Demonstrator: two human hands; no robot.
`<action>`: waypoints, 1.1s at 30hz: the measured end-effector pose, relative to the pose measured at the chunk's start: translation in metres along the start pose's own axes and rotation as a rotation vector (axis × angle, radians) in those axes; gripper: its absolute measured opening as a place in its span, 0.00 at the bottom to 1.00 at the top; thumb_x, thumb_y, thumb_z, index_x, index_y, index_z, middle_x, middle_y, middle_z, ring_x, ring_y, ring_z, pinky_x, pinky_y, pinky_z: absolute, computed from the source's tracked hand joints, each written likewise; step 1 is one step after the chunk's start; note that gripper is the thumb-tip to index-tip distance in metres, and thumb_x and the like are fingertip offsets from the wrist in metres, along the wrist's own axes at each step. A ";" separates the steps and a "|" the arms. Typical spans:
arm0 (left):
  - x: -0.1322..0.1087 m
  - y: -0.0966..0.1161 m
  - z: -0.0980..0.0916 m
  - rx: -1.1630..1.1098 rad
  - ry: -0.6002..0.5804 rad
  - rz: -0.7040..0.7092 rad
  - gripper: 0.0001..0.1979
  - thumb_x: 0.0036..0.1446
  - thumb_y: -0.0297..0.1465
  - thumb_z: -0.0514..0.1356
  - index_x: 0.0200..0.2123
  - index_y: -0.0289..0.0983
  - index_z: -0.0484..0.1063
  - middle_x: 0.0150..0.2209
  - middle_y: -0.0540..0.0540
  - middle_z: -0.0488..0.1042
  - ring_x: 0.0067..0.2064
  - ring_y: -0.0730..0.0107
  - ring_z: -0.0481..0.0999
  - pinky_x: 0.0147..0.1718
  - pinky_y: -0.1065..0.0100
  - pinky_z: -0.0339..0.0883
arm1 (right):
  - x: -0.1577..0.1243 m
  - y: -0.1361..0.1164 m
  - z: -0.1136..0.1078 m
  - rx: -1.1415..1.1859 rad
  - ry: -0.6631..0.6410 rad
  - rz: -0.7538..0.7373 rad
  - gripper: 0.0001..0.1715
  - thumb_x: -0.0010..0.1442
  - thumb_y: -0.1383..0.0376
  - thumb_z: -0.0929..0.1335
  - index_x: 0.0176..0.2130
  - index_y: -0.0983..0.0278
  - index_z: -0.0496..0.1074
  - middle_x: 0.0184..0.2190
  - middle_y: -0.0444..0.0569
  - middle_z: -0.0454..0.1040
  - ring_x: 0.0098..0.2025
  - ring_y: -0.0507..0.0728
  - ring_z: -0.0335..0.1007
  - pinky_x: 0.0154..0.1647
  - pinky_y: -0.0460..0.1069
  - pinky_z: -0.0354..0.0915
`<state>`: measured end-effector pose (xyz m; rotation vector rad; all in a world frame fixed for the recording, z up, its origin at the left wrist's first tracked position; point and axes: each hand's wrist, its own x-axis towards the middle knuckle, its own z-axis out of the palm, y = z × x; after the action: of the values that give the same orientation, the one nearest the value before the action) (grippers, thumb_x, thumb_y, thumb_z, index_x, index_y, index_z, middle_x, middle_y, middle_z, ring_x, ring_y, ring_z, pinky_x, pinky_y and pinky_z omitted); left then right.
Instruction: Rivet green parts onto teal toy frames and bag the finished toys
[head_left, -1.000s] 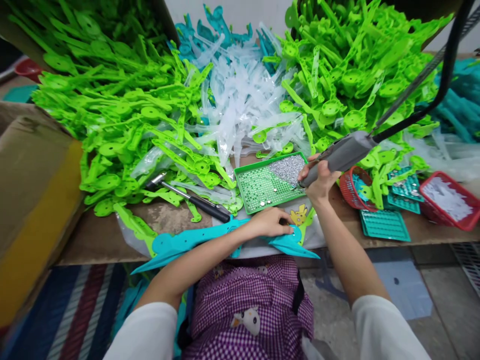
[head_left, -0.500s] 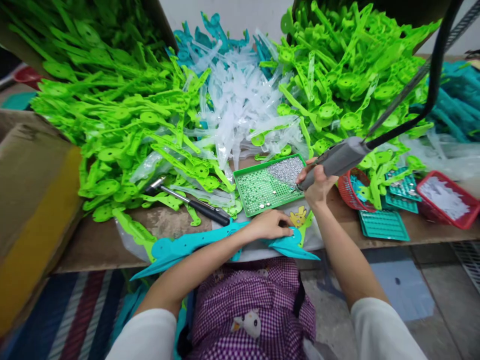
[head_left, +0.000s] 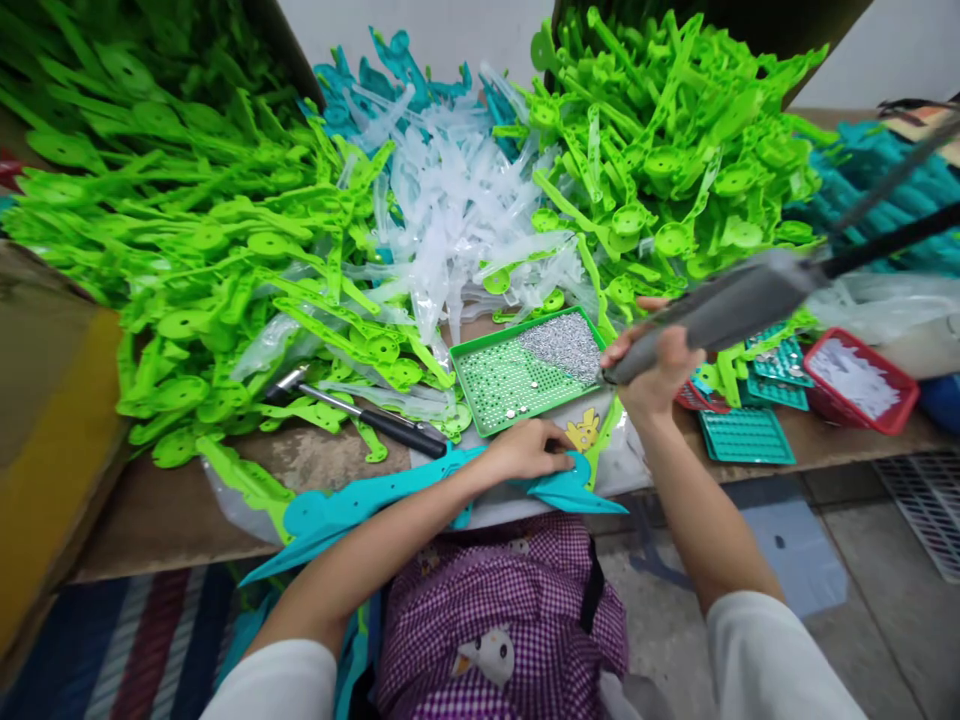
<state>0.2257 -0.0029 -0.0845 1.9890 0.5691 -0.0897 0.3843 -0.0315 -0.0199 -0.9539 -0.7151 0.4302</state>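
We see the blue plastic piece [head_left: 375, 490] along the table [head_left: 292, 450] edge, under our left hand [head_left: 529, 450]; bent fingertips touch its right end, but whether they grip, we cannot tell. Our right hand [head_left: 660, 365] wraps tightly around the grey corded driver [head_left: 735, 305].

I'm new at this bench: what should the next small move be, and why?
Probably bring the grey tool over to the blue part, near the left hand: the right hand holds the tool with its tip by the edge of the green tray, beside the small metal pieces, and the left hand rests on the part. Whether the tip carries a piece is unclear.
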 end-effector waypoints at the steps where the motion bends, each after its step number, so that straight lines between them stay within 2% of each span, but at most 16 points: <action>1: 0.000 0.000 0.000 -0.006 0.002 0.007 0.16 0.53 0.37 0.62 0.44 0.38 0.79 0.41 0.46 0.80 0.38 0.66 0.76 0.37 0.70 0.65 | -0.008 -0.012 -0.003 0.030 -0.026 0.028 0.24 0.50 0.44 0.69 0.35 0.60 0.72 0.14 0.37 0.68 0.13 0.50 0.63 0.13 0.45 0.60; 5: 0.000 -0.001 0.001 -0.006 -0.002 0.037 0.14 0.53 0.36 0.62 0.43 0.39 0.79 0.40 0.47 0.80 0.38 0.67 0.75 0.36 0.70 0.65 | -0.050 -0.046 -0.011 0.046 -0.177 0.150 0.28 0.46 0.40 0.70 0.34 0.60 0.73 0.14 0.40 0.70 0.14 0.54 0.67 0.13 0.48 0.63; 9: 0.000 0.000 0.000 -0.015 0.000 0.027 0.12 0.53 0.36 0.62 0.41 0.40 0.79 0.38 0.49 0.79 0.37 0.69 0.74 0.35 0.71 0.64 | -0.074 -0.044 -0.010 0.029 -0.261 0.233 0.29 0.45 0.40 0.70 0.35 0.59 0.71 0.15 0.40 0.68 0.17 0.57 0.69 0.18 0.52 0.68; 13: 0.001 -0.001 0.001 -0.020 0.006 0.023 0.12 0.53 0.37 0.63 0.40 0.40 0.80 0.38 0.50 0.79 0.37 0.69 0.74 0.35 0.71 0.63 | -0.078 -0.031 -0.013 0.030 -0.263 0.252 0.27 0.46 0.41 0.70 0.36 0.59 0.71 0.15 0.40 0.66 0.18 0.57 0.68 0.19 0.52 0.70; 17: 0.002 -0.002 0.002 -0.011 0.011 0.045 0.12 0.52 0.37 0.63 0.39 0.40 0.80 0.36 0.50 0.79 0.35 0.69 0.73 0.34 0.71 0.62 | -0.081 -0.022 -0.025 0.011 -0.258 0.207 0.26 0.48 0.42 0.69 0.35 0.59 0.70 0.16 0.39 0.66 0.16 0.54 0.65 0.22 0.52 0.71; 24: 0.002 0.003 0.000 0.004 0.008 0.059 0.08 0.52 0.35 0.63 0.35 0.39 0.80 0.33 0.51 0.78 0.33 0.71 0.71 0.32 0.71 0.60 | -0.087 -0.004 -0.048 -0.072 -0.340 0.267 0.29 0.48 0.38 0.68 0.35 0.58 0.70 0.18 0.41 0.67 0.22 0.57 0.71 0.24 0.54 0.71; 28: 0.001 0.002 0.000 0.009 0.005 0.084 0.10 0.53 0.35 0.62 0.37 0.39 0.80 0.32 0.51 0.77 0.31 0.72 0.70 0.31 0.71 0.58 | -0.089 -0.002 -0.051 -0.093 -0.358 0.286 0.31 0.47 0.37 0.67 0.35 0.58 0.70 0.18 0.41 0.66 0.24 0.59 0.71 0.25 0.55 0.72; 33: 0.002 -0.001 0.002 0.015 0.017 0.039 0.12 0.52 0.37 0.63 0.39 0.40 0.80 0.33 0.50 0.77 0.31 0.71 0.70 0.30 0.70 0.57 | -0.090 -0.006 -0.051 -0.126 -0.329 0.294 0.34 0.45 0.33 0.65 0.34 0.59 0.70 0.20 0.44 0.69 0.25 0.60 0.72 0.25 0.56 0.72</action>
<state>0.2273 -0.0034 -0.0868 2.0167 0.5417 -0.0527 0.3581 -0.1208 -0.0662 -1.1263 -0.9104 0.8210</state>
